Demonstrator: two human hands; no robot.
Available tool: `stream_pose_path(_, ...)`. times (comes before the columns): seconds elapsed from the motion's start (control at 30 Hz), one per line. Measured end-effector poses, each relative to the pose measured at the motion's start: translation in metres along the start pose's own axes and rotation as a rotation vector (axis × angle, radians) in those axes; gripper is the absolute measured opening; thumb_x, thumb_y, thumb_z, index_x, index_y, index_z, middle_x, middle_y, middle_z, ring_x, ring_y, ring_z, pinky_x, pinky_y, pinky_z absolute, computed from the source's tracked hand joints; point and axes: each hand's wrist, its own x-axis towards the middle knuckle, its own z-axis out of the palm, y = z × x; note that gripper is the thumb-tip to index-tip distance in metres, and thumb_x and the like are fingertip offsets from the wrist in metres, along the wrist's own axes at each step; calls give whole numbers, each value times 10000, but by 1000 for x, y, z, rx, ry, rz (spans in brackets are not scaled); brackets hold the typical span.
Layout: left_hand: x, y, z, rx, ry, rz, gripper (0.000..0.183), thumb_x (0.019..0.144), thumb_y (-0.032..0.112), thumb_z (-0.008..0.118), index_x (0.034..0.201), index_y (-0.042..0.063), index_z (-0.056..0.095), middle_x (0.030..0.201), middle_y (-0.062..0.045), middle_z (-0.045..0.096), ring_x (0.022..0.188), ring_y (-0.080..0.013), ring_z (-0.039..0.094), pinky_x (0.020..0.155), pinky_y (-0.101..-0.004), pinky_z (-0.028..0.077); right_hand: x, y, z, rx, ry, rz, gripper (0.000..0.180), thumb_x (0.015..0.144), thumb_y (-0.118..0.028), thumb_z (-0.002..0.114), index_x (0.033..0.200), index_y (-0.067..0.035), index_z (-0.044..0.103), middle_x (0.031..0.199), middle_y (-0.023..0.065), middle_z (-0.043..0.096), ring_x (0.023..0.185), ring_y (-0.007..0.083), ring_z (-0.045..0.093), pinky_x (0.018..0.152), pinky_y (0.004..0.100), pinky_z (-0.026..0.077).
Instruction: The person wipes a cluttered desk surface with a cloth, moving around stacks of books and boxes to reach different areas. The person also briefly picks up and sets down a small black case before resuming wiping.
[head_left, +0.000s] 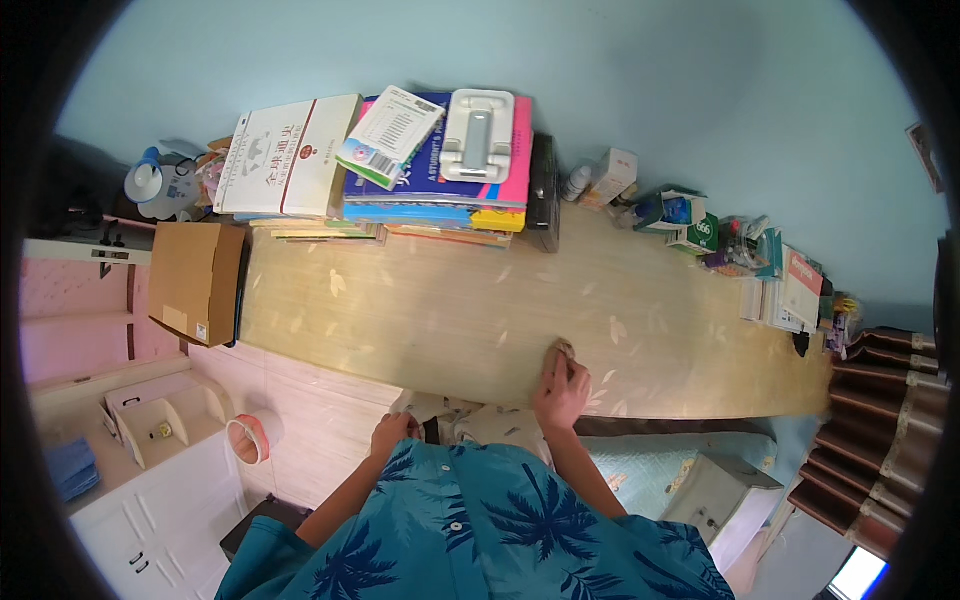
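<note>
My right hand (561, 394) rests near the front edge of a light, leaf-patterned table (420, 307). Its fingers press on a small crumpled brownish cloth (560, 349), partly hidden under them. My left hand (394, 433) is below the table's front edge, close to the hem of my blue palm-print shirt, with its fingers curled; whether it holds anything cannot be told. Stacked books (439, 202) stand at the back of the table, a white folding stand (478, 136) and a booklet (391, 135) lying on top.
A cardboard box (191, 281) stands at the table's left end. Along the wall at right are a small white box (615, 176), a green box (696, 235), a container of pens (739, 251) and notebooks (801, 289). A waste bin (251, 439) is on the floor at left.
</note>
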Motion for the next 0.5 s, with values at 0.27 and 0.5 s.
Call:
stream_pose_path(0.27,2,-45,-32,-175,-61,-123,141,827,177,630,903,66,671,915,-142,672,952,-351,604,830,-452,509,109,-69,85,-117,54,-6,359,871,-224,647,1214,-117,643,1001,125,522,927,332,559,720,452,493)
stream_pose_path(0.5,0,-70,-40,-371,-90,-211,161,807,155,639,888,23,681,895,-198,679,886,-373,639,779,-447,521,143,-87,109,-217,26,171,336,874,-247,637,1193,-143,618,995,128,518,929,346,568,700,459,501)
